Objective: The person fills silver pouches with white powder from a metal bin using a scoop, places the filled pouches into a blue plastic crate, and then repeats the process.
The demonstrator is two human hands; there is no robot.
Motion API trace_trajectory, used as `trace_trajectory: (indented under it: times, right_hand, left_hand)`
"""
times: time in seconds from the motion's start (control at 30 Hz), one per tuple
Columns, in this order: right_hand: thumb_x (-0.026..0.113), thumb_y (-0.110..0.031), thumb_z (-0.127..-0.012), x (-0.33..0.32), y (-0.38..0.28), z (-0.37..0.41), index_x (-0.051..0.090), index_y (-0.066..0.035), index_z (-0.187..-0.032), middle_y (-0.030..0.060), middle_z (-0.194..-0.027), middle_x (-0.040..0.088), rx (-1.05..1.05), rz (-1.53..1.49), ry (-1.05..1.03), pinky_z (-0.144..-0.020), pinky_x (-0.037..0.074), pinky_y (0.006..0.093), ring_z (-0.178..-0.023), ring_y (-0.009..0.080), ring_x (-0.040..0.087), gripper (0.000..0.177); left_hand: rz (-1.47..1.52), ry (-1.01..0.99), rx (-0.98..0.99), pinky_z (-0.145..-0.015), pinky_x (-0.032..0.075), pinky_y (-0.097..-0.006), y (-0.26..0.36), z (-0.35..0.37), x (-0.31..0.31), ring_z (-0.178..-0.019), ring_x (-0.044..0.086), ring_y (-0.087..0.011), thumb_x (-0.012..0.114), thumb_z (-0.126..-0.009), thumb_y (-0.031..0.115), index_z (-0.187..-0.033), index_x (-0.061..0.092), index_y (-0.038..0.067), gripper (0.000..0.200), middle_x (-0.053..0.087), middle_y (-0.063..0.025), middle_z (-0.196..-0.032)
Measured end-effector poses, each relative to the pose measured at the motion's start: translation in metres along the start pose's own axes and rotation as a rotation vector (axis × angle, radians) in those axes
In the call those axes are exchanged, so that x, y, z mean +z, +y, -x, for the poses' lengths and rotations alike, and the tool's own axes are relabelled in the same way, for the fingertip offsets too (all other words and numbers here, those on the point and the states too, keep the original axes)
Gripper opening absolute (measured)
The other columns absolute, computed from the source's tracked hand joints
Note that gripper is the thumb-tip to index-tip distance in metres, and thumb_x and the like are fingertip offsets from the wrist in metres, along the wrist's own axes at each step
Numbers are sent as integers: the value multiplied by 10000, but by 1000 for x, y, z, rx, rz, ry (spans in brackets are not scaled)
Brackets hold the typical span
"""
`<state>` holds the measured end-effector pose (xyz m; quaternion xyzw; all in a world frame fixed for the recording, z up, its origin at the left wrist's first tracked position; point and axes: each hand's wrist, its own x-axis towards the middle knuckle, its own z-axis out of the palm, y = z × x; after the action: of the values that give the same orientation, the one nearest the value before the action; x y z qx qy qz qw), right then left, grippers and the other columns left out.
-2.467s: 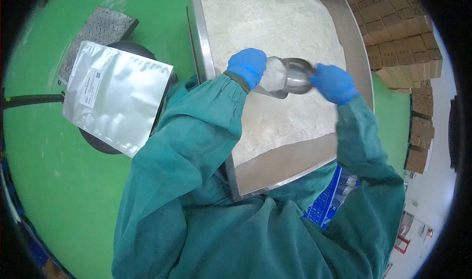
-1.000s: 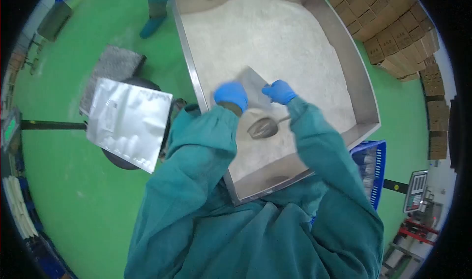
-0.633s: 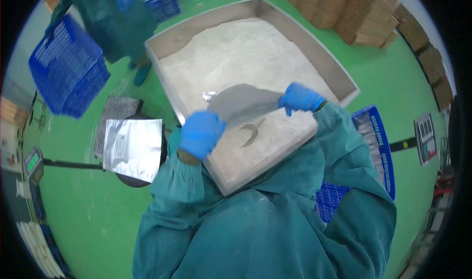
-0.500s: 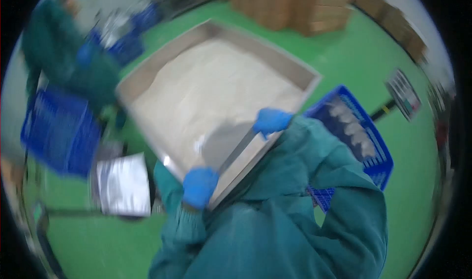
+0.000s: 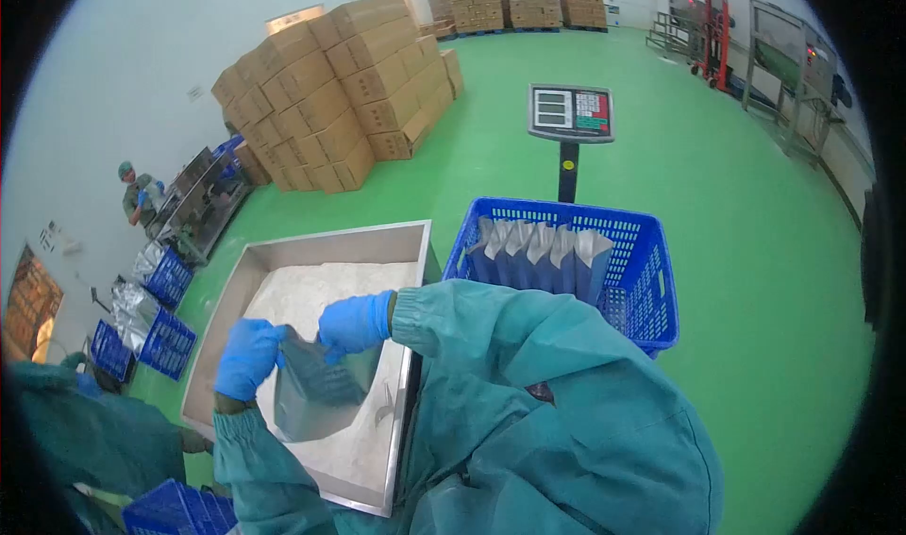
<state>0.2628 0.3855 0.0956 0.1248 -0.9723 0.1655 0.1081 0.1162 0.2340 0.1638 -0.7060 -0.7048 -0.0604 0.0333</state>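
My left hand (image 5: 248,358), in a blue glove, pinches the upper left edge of a grey-silver pouch (image 5: 321,393). Fingers of my right hand (image 5: 354,326), also gloved in blue, are closed on the pouch's upper right edge. The pouch hangs over a metal tray (image 5: 203,375) that holds white powder (image 5: 330,285). Near the tray's right side, a small shiny piece (image 5: 383,405) lies on the powder.
Right of the tray stands a blue basket (image 5: 661,294) with several upright silver pouches (image 5: 540,252). Behind it rises a scale display (image 5: 571,112). Stacked cartons (image 5: 311,110) stand further back. A co-worker's green sleeve (image 5: 104,436) shows at lower left; another person (image 5: 142,195) stands farther off.
The view has swung toward the right and up. Both hands have left the tray's near edge region and now hold a pouch over the powder, closer together.
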Motion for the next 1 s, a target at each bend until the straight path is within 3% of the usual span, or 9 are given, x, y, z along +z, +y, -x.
trace_trajectory:
  times: [0.07, 0.17, 0.23, 0.43, 0.63, 0.73, 0.9, 0.93, 1.0]
  right_hand:
    - [570, -380, -764, -24, 1, 8, 641, -81, -845, 184, -705, 591, 109, 48, 12, -626, 446, 433, -664, 372, 552, 318]
    - [545, -341, -776, -87, -18, 55, 638, -65, -774, 182, -700, 591, 114, 156, 161, -607, 446, 425, -650, 353, 557, 291]
    - [527, -311, -774, -140, -44, 89, 627, -50, -713, 176, -658, 579, 195, 305, 214, -587, 443, 414, -592, 337, 544, 286]
    - [527, -266, -743, -163, -10, 130, 622, -2, -690, 198, -636, 575, 565, 517, -72, -573, 451, 419, -567, 354, 552, 285]
    - [519, -246, -741, -159, -29, 122, 616, 5, -657, 201, -633, 575, 582, 535, -51, -588, 456, 420, -586, 361, 560, 282]
    - [512, -258, -759, -171, -81, 93, 614, -2, -661, 209, -630, 559, 472, 394, 94, -592, 447, 427, -604, 370, 551, 293]
    - [494, -274, -772, -136, -101, 4, 607, -5, -654, 207, -628, 548, 164, 243, 194, -598, 442, 421, -598, 380, 532, 314]
    - [488, -279, -775, -123, -106, -18, 604, -5, -647, 207, -629, 546, 82, 175, 196, -601, 442, 421, -597, 379, 528, 324]
    - [486, -282, -779, -107, -121, -63, 609, -9, -691, 185, -659, 567, -47, 90, 169, -593, 447, 402, -605, 341, 544, 312]
  left_hand:
    - [90, 92, 56, -453, 419, -290, -2, -21, -16, -494, 560, -176, 471, -818, 143, -707, 610, 41, 205, 546, -113, -555]
    - [666, 471, -578, -407, 354, -256, 13, -23, -65, -431, 455, -101, 505, -844, 311, -709, 615, 23, 336, 497, -23, -522]
    - [899, 605, -464, -352, 270, -210, 12, -6, -74, -376, 353, -52, 481, -856, 316, -710, 616, 58, 326, 441, 2, -484]
    - [943, 237, -464, -418, 335, -206, 30, 10, 63, -402, 414, -73, 474, -855, 205, -775, 625, 20, 253, 442, -13, -490]
    - [1473, 18, -589, -634, 451, -266, 36, 49, 224, -711, 574, -150, 306, -910, 454, -1136, 503, 45, 507, 607, -92, -868]
    - [1665, 151, -558, -877, 378, -363, 61, 47, 238, -1022, 498, -262, 239, -855, 605, -1277, 344, 48, 707, 490, -166, -1158]
    - [2576, 668, -309, -978, 290, -409, 45, 63, 218, -1167, 369, -283, 315, -779, 687, -1321, 277, 88, 808, 385, -121, -1297]
    - [2339, 1034, -401, -1003, 267, -403, 53, 69, 188, -1183, 351, -270, 332, -797, 659, -1310, 295, 77, 776, 355, -82, -1326]
    - [2202, 1244, -404, -1009, 263, -392, 28, 109, 173, -1184, 349, -269, 360, -805, 628, -1308, 294, 65, 758, 347, -86, -1329]
